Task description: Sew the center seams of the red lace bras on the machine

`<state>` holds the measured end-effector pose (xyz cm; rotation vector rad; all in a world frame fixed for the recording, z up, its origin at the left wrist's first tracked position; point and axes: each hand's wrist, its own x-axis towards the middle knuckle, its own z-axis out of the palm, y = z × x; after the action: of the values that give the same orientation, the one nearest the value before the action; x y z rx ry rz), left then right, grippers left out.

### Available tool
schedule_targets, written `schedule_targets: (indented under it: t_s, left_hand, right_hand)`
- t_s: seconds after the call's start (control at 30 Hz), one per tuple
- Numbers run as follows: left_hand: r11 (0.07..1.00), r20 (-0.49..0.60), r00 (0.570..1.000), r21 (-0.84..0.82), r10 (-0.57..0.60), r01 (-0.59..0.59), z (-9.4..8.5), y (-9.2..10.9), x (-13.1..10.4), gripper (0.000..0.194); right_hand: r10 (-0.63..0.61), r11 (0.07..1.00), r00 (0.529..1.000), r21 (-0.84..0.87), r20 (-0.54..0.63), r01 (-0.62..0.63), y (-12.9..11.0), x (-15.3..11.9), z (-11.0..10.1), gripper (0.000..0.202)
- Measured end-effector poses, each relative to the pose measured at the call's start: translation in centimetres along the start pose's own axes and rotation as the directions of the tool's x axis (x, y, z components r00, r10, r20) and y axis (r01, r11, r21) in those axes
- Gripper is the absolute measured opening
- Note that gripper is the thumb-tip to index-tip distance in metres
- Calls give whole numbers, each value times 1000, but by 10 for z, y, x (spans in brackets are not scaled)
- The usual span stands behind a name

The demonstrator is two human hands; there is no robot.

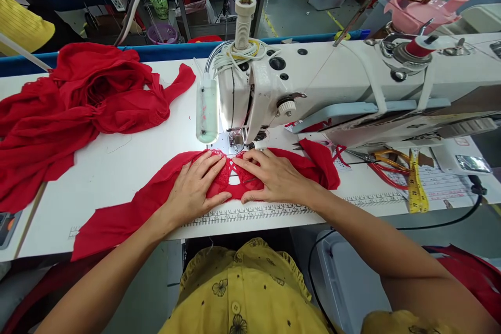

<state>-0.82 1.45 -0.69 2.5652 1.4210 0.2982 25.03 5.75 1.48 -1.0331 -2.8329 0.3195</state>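
A red fabric garment piece (pixel 151 193) with lace edging lies across the sewing table below the needle area. My left hand (pixel 198 180) rests flat on its left part, fingers stretched toward the presser foot (pixel 236 139). On the other side, my right hand (pixel 272 176) presses down on the fabric with fingers extended. Between the hands, crossed red straps show over a small gap. The white sewing machine (pixel 324 70) stands just behind, and its lit lamp (pixel 207 109) hangs to the left of the needle.
A heap of red fabric (pixel 90 99) covers the table's left side. To the right lie orange-handled scissors (pixel 391 159), a yellow measuring tape (pixel 417 182) and a written paper sheet (pixel 446 185). A printed ruler (pixel 258 212) runs along the front edge. A person's yellow sleeve (pixel 25 23) is at far left.
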Motion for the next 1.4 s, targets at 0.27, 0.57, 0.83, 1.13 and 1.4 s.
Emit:
schedule_targets:
  t_s: [0.27,0.57,0.83,1.13,1.4]
  left_hand:
    - [997,38,998,58,52,-54,0,1,-1,56]
    - [999,48,999,45,24,-26,-1,3,0,49]
    - [999,14,1000,-29,20,-20,0,-1,-2,67]
    - [997,-16,997,-24,75,-75,3,-5,-3,49]
    - [995,-47,996,-58,77,-79,2,-5,-3,62]
  right_hand:
    - [-4,1000,1000,-4,3,4,1,1,1,92]
    - [-8,1000,1000,-7,7,8,0,1,0,91]
    - [-2,1000,1000,16,13,2,-1,1,0,89]
    - [0,999,1000,47,16,-1,-1,2,-1,86]
    - [-73,997,996,31,-50,75,-3,0,-4,78]
